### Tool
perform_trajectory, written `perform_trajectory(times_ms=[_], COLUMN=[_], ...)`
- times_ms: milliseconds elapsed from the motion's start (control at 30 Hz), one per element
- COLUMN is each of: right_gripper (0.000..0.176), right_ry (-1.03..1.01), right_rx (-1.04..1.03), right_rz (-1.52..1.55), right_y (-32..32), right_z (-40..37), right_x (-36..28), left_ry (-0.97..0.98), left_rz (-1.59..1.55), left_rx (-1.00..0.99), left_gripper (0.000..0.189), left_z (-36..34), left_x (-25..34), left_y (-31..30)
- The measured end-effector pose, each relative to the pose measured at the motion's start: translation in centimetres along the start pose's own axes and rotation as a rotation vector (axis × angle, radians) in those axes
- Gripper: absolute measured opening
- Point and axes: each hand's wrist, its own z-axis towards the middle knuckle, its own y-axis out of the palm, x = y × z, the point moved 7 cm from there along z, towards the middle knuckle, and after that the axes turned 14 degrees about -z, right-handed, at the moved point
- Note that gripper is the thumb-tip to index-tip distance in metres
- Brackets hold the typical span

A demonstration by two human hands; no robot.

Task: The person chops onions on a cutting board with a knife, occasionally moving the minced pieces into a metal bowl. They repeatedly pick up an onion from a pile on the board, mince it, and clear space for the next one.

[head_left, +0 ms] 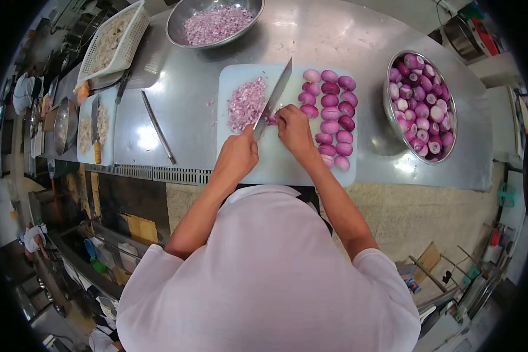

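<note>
My left hand [238, 155] is wrapped round the handle of a kitchen knife [276, 94], whose blade points up and to the right across a white cutting board [264, 167]. Right beside the blade, the bent fingers of my right hand [294, 130] press on a small piece of red onion [271, 119], mostly hidden by fingers and blade. Left of the knife lies a pile of chopped red onion [246, 105]. Rows of red onion halves [330, 113] fill the board's right side.
A steel bowl [387, 102] of peeled red onions stands to the right. Behind the board is a steel bowl [176, 36] of chopped onion. A metal rod [157, 127] lies on the left, near another board [107, 146] with a second knife [96, 126]. A white basket [132, 41] stands behind that.
</note>
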Motion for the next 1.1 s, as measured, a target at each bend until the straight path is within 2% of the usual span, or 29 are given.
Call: perform_trajectory(times_ms=[67, 133, 167, 233, 367, 467, 533, 633, 900, 1000, 1100], right_gripper=[0.006, 0.007, 0.008, 0.007, 0.006, 0.006, 0.006, 0.007, 0.006, 0.008, 0.008], right_ry=[0.006, 0.005, 0.0, -0.001, 0.012, 0.016, 0.019, 0.027, 0.005, -0.027, -0.136], right_rx=[-0.022, -0.037, -0.043, -0.033, -0.005, -0.024, -0.028, -0.013, 0.015, 0.003, 0.083], right_rz=[0.002, -0.02, -0.044, -0.032, 0.025, 0.001, -0.004, 0.021, 0.05, 0.024, 0.057], right_y=[0.3, 0.2, 0.1, 0.0, 0.2, 0.7, 0.5, 0.6, 0.3, 0.3, -0.3], right_z=[0.3, 0.3, 0.4, 0.4, 0.2, 0.2, -0.1, -0.1, -0.6, 0.0, 0.0], right_x=[0.2, -0.1, -0.3, 0.0, -0.1, 0.3, 0.1, 0.1, -0.1, 0.2, -0.5], left_ry=[-0.04, 0.076, 0.074, 0.015, -0.053, 0.069, 0.035, 0.027, 0.007, 0.02, -0.006], left_rz=[-0.004, 0.035, 0.031, -0.012, -0.002, 0.004, 0.019, 0.046, 0.015, 0.006, 0.024], left_rx=[0.014, 0.002, 0.004, -0.03, -0.034, 0.007, 0.016, -0.019, -0.006, 0.006, 0.006], left_gripper=[0.013, 0.015, 0.015, 0.013, 0.012, 0.012, 0.016, 0.02, 0.018, 0.017, 0.017], left_z=[0.6, 1.6, 1.3, 0.8, 0.8, 1.7, 0.8, 1.6, 1.4, 1.0, 0.5], left_x=[-1.0, -1.3, -1.9, 0.6, -1.1, -0.5, 0.0, -1.1, -1.2, -0.3, -0.8], left_y=[0.3, 1.6, 1.7, -0.2, 1.3, 1.2, 0.2, 2.0, 1.5, 0.1, -0.2])
